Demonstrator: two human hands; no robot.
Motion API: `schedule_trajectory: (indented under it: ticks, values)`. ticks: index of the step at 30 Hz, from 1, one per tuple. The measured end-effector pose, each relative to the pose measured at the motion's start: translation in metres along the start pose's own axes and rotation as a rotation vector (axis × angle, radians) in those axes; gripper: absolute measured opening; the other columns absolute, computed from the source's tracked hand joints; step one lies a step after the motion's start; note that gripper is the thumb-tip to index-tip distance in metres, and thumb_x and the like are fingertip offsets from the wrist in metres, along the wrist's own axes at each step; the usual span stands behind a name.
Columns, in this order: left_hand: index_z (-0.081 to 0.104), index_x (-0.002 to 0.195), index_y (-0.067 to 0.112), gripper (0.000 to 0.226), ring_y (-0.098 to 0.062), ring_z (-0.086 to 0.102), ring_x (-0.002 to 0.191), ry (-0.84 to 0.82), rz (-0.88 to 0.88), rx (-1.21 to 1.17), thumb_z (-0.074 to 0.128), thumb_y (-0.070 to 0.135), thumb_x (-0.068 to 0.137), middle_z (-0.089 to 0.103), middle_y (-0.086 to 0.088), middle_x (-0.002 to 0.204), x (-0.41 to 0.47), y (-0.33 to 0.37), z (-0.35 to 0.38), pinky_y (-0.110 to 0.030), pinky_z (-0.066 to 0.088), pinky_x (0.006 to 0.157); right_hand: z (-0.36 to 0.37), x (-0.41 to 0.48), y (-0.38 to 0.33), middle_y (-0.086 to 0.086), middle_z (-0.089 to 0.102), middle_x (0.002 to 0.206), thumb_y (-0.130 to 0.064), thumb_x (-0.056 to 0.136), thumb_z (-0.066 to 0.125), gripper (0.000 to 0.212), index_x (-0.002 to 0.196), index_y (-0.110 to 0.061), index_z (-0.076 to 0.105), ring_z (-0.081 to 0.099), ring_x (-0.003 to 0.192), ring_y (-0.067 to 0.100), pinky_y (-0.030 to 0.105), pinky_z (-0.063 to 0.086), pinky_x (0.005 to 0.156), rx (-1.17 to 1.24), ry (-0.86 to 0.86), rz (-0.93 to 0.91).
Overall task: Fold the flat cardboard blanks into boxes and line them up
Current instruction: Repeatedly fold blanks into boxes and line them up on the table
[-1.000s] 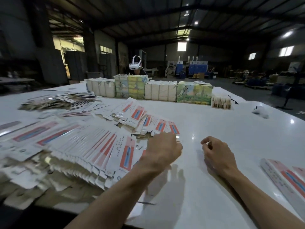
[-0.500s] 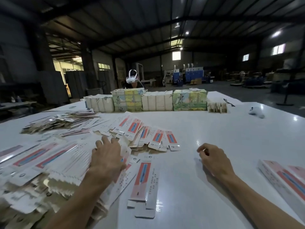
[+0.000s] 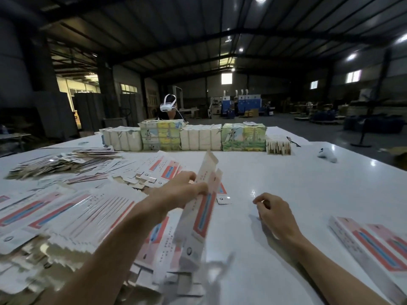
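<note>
— Where is the blank that is being handled?
— One flat cardboard blank (image 3: 199, 219) is gripped along its left edge by the left hand (image 3: 180, 192). It is raised off the worktop (image 3: 297, 179) and tilted, with its far end pointing up and away (the near end is blurred).
— And the other hand?
— The right hand (image 3: 275, 214) is seen low on the worktop, to the right of the blank. Its fingers are loosely curled and nothing is held in it.
— What else is laid out?
— A fanned heap of flat blanks (image 3: 72, 216) is spread along the left side, beneath and beside the left forearm. Two folded boxes (image 3: 374, 245) are laid side by side at the right edge. A row of bundled stacks (image 3: 198, 138) is set across the far side, and a person in a white headset (image 3: 168, 105) is seen behind it.
</note>
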State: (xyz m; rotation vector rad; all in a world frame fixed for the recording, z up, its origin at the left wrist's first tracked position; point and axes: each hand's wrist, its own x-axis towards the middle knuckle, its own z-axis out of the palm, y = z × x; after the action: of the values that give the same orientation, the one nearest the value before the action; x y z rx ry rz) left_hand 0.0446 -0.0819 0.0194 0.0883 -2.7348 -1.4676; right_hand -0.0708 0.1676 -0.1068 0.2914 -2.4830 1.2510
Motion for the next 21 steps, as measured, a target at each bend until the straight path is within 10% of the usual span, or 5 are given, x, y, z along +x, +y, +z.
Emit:
schedule_trajectory:
  ticks: [4, 12, 21]
  values:
    - [0.06, 0.128, 0.004, 0.03, -0.028, 0.076, 0.1, -0.222, -0.049, -0.429, 0.054, 0.015, 0.101, 0.079, -0.015, 0.111, 0.029, 0.002, 0.047, -0.045, 0.062, 0.092, 0.0, 0.003, 0.003, -0.003, 0.069, 0.075, -0.008, 0.102, 0.057, 0.022, 0.099, -0.019, 0.075, 0.069, 0.065, 0.016, 0.03, 0.061, 0.065, 0.06, 0.044, -0.077]
    - [0.066, 0.113, 0.013, 0.022, -0.021, 0.073, 0.085, -0.161, -0.162, -0.489, 0.059, 0.03, 0.101, 0.075, -0.01, 0.103, 0.06, -0.028, 0.112, -0.034, 0.061, 0.079, -0.004, 0.001, -0.004, -0.005, 0.071, 0.082, -0.012, 0.108, 0.054, 0.016, 0.107, -0.019, 0.068, 0.07, 0.07, 0.015, 0.022, 0.056, 0.064, 0.213, 0.12, -0.101]
    - [0.063, 0.111, 0.02, 0.04, -0.015, 0.077, 0.067, -0.184, -0.067, -0.653, 0.068, 0.055, 0.092, 0.077, -0.001, 0.075, 0.058, -0.041, 0.13, -0.026, 0.059, 0.057, -0.004, 0.0, -0.022, -0.007, 0.052, 0.117, -0.031, 0.106, 0.059, 0.023, 0.124, -0.022, 0.072, 0.05, 0.113, -0.012, 0.009, 0.048, 0.074, -0.032, 0.065, -0.327]
